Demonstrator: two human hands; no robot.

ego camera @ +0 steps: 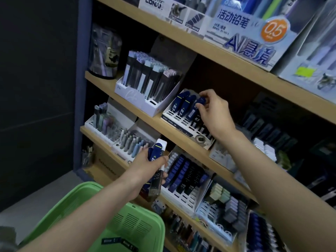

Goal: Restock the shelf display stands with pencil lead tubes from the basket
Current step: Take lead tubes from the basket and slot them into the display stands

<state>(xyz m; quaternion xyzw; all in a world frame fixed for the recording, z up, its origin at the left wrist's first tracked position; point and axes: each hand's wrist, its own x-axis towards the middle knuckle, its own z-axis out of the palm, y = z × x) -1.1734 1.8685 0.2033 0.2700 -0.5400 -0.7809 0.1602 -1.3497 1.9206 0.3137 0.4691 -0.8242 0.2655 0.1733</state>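
The fingertips (202, 93) of the right hand (212, 110) pinch the rounded top of one blue lead tube (195, 111), thumb below and fingers curled over it. This tube stands tilted in the back row of a white slotted display stand (173, 118) and is the rightmost of three blue tubes there. The other two tubes (182, 103) lean the same way just beside it, and the front rows of slots show as dark gaps. The stand sits on the middle wooden shelf (148, 123), next to a taller white stand (138, 101) full of dark packs.

Lower down, the left hand (146, 166) has its fingers and thumb wrapped round a bundle of tubes (156, 154). At least two show, one white-capped and one with a clear body, but the exact count cannot be told. Below the left forearm is one green basket (78, 194), with two dark tubes (109, 240) lying flat on its bottom
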